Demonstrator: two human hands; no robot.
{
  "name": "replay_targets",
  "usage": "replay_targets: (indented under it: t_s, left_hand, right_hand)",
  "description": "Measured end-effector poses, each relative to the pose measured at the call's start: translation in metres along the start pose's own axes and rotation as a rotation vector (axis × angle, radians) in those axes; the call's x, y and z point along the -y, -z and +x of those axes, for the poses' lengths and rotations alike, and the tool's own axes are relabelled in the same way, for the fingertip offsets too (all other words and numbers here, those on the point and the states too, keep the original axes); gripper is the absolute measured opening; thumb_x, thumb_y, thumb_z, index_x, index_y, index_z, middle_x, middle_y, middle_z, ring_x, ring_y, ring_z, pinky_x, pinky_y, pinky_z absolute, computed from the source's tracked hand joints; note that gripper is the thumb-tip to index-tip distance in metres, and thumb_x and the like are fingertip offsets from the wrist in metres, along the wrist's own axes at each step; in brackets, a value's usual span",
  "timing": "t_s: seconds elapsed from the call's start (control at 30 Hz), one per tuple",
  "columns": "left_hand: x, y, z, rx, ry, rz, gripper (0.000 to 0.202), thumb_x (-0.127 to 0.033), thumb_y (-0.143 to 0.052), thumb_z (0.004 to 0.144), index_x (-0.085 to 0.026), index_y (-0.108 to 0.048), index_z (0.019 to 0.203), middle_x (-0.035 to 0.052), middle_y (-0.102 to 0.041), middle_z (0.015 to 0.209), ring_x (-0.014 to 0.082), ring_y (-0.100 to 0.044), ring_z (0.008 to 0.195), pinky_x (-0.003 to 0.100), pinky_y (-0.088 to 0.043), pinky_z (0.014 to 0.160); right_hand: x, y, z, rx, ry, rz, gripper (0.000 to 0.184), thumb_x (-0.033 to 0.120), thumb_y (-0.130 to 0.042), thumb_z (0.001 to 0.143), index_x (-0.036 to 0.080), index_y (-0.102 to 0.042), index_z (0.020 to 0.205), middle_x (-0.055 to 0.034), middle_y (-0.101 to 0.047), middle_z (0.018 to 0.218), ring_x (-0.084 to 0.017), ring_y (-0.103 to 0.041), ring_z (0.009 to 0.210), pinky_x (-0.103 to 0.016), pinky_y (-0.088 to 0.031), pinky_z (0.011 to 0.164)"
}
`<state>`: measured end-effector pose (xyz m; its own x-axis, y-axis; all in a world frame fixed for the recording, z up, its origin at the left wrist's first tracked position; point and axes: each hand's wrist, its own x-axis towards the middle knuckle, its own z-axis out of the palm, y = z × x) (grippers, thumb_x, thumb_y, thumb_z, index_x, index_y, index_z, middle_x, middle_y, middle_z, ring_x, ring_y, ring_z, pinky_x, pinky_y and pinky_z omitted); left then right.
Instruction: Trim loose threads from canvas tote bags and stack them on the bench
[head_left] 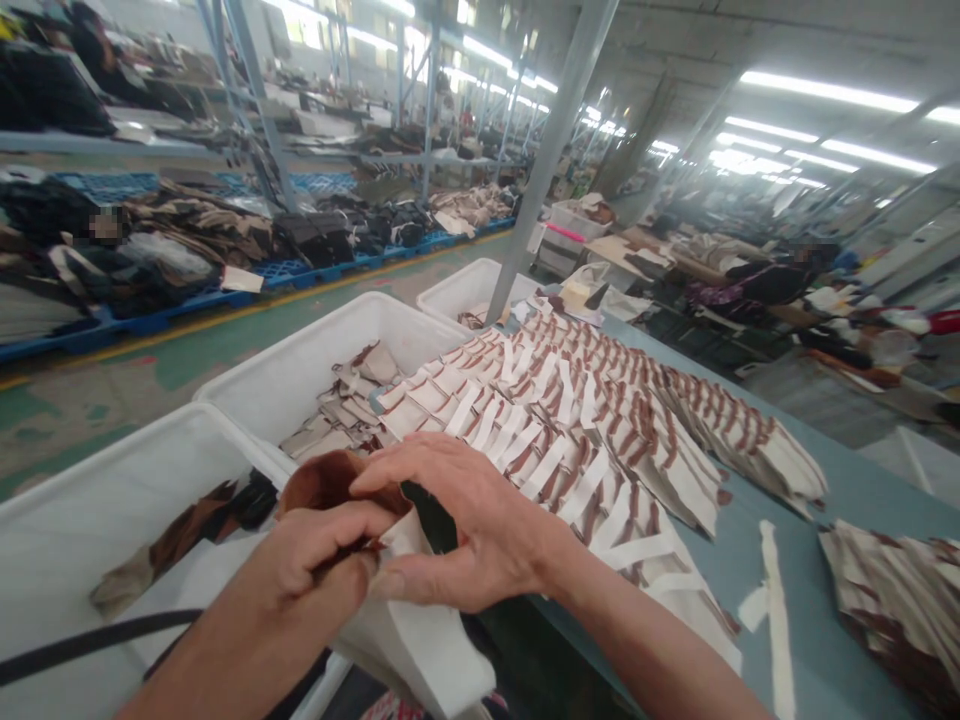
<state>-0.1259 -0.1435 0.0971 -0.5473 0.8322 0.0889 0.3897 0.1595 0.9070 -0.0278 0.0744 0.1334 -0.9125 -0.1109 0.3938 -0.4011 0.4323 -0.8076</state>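
Shaping a brown and white piece (439, 645), maybe.
Left hand (319, 565) pinches it; right hand (476, 520) curves wide, touching it. Next needs a steady pinch.

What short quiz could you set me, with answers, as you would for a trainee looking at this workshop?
1. True or false: the left hand and the right hand both touch the brown and white piece.

2. Where do the overlapping rows of pale pieces lie?
A. On the floor
B. On the table
C. On a chair

3. Fill the gap: the bins beside the table are ____ in colour.

Key: 1 true; 2 B; 3 white.
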Motion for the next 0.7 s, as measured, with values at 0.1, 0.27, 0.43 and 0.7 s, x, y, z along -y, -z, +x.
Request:
replay_targets:
  t_s: [0.1,0.27,0.43,0.7]
  left_hand:
    - [-0.013,0.002,0.002,-0.021,-0.012,0.004,0.026,-0.032,-0.058,0.096,-0.030,-0.080,0.084,-0.0040,-0.079,0.071,0.0181,-0.064,0.053,0.025,-0.047,0.051]
    - [-0.029,0.000,0.003,-0.060,-0.037,0.037,0.018,-0.024,-0.057,0.087,-0.031,-0.068,0.075,-0.0078,-0.069,0.059,0.0156,-0.062,0.048,0.022,-0.044,0.044]
    - [-0.012,-0.012,-0.005,-0.164,-0.063,0.187,0.019,-0.026,-0.054,0.103,-0.030,-0.071,0.095,-0.0071,-0.073,0.068,0.0167,-0.067,0.054,0.025,-0.047,0.052]
    - [0.009,-0.022,-0.012,-0.283,-0.381,0.274,0.034,-0.014,-0.053,0.110,-0.035,-0.072,0.127,0.0011,-0.084,0.106,0.0224,-0.080,0.090,0.030,-0.061,0.089]
  right_hand:
    - [-0.003,0.006,0.005,0.094,0.029,-0.151,0.040,0.063,-0.079,0.100,0.026,-0.070,0.088,-0.0029,-0.071,0.082,-0.024,-0.067,0.087,-0.044,-0.050,0.110]
    - [-0.003,0.009,0.003,0.219,-0.103,-0.141,0.055,0.051,-0.075,0.102,0.025,-0.043,0.066,0.0054,-0.041,0.062,-0.015,-0.040,0.061,-0.031,-0.030,0.063]
    - [0.003,0.004,-0.001,0.112,-0.211,-0.068,0.032,0.032,-0.069,0.094,0.024,-0.048,0.071,0.0066,-0.044,0.064,-0.012,-0.039,0.058,-0.028,-0.028,0.061]
    - [-0.005,-0.022,-0.015,0.020,-0.558,0.483,0.030,0.046,-0.077,0.085,0.022,-0.061,0.077,0.0044,-0.052,0.069,-0.011,-0.043,0.061,-0.023,-0.034,0.055]
